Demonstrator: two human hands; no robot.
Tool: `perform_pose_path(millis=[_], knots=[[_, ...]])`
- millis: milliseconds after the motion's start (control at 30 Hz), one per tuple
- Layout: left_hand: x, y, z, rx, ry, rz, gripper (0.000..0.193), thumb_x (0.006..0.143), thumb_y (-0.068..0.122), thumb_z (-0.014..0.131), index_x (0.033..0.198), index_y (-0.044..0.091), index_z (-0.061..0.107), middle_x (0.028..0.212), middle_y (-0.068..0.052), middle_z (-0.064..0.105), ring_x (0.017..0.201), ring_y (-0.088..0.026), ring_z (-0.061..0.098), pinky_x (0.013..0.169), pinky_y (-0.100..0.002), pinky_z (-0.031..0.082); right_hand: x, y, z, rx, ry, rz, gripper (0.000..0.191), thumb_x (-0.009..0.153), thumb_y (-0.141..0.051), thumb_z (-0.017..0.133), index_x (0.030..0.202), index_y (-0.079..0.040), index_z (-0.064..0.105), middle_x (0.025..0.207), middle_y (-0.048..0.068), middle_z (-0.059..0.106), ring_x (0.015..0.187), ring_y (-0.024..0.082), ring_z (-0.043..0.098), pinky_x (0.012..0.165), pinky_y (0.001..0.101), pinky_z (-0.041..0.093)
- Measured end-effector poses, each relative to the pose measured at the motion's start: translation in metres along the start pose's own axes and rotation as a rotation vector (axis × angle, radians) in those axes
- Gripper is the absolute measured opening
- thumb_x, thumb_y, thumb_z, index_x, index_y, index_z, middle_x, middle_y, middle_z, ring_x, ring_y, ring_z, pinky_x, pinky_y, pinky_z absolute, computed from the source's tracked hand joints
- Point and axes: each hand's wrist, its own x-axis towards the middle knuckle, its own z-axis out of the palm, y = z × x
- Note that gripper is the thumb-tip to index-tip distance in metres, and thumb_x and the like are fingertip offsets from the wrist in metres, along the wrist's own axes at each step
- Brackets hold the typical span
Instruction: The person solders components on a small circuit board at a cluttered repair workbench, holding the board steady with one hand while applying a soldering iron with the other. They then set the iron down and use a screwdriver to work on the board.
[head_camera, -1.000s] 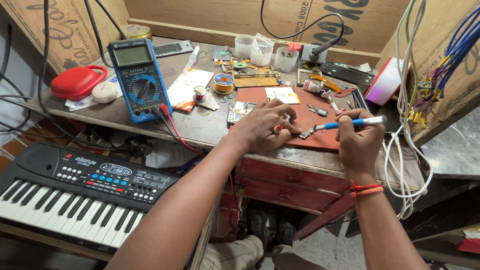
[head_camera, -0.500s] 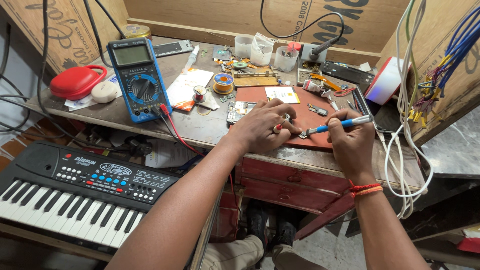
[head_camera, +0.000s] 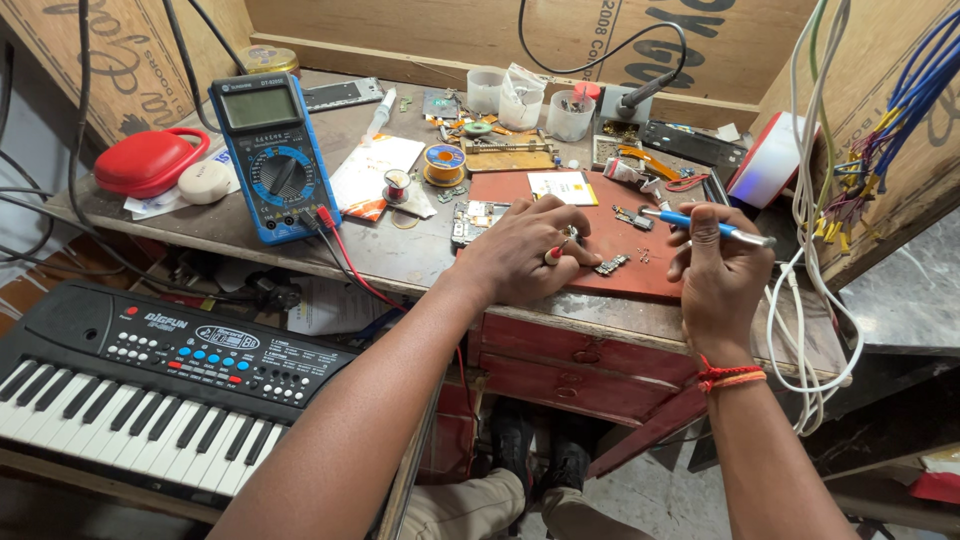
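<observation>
Right hand (head_camera: 718, 268) fingers pinch blue screwdriver (head_camera: 700, 225); left hand (head_camera: 530, 255) fingers, seemingly empty, curl beside small circuit board (head_camera: 610, 265).

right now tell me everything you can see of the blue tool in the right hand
The blue-handled tool is slim and pen-shaped, with a blue grip and a silvery metal end. It lies nearly level, pinched in the fingers of the right hand above the reddish mat. Its tip is too small to make out.

Blue multimeter (head_camera: 272, 152), black electronic keyboard (head_camera: 150, 370), red case (head_camera: 148, 160), solder spool (head_camera: 444, 163), three plastic cups (head_camera: 521, 100)
</observation>
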Motion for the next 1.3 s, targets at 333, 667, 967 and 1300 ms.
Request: perform_pose_path(millis=[333,667,967,1300], knots=[[-0.0016,0.0015,-0.0007,-0.003,0.002,-0.002,0.034,0.090,0.029,0.054,0.108,0.031,0.082,0.121,0.001,0.065,0.124,-0.019,0.054,0.107,-0.040,0.041,-0.0011,0.0019,-0.0028,-0.195,-0.081,0.048,0.014,0.104,-0.013,0.065,0.097,-0.001,0.068,0.073,0.003,0.062,0.062,0.007,0.058,0.055,0.0206,0.043],[-0.0010,0.0001,0.0003,-0.009,0.014,0.006,0.037,0.088,0.026,0.052,0.109,0.031,0.082,0.120,0.000,0.065,0.124,-0.019,0.054,0.107,-0.040,0.041,-0.0017,-0.0001,-0.0024,-0.306,-0.128,0.038,0.010,0.095,-0.007,0.062,0.091,0.001,0.068,0.072,0.002,0.062,0.063,0.005,0.054,0.055,0.0205,0.040],[-0.0004,-0.0001,0.0010,-0.009,0.011,0.006,0.041,0.086,0.024,0.049,0.108,0.029,0.083,0.121,0.000,0.065,0.123,-0.020,0.054,0.108,-0.040,0.040,-0.0018,-0.0043,-0.0001,-0.344,-0.182,0.040,0.011,0.096,-0.009,0.064,0.091,0.000,0.069,0.071,0.001,0.064,0.062,0.004,0.057,0.055,0.0196,0.043],[-0.0001,-0.0009,0.0012,-0.009,0.024,0.024,0.040,0.086,0.024,0.050,0.107,0.029,0.083,0.122,0.000,0.065,0.124,-0.020,0.054,0.109,-0.040,0.040,-0.0013,-0.0040,0.0003,-0.322,-0.193,0.077,0.010,0.096,-0.009,0.064,0.091,0.000,0.068,0.072,0.002,0.066,0.063,0.004,0.059,0.056,0.0186,0.045]])
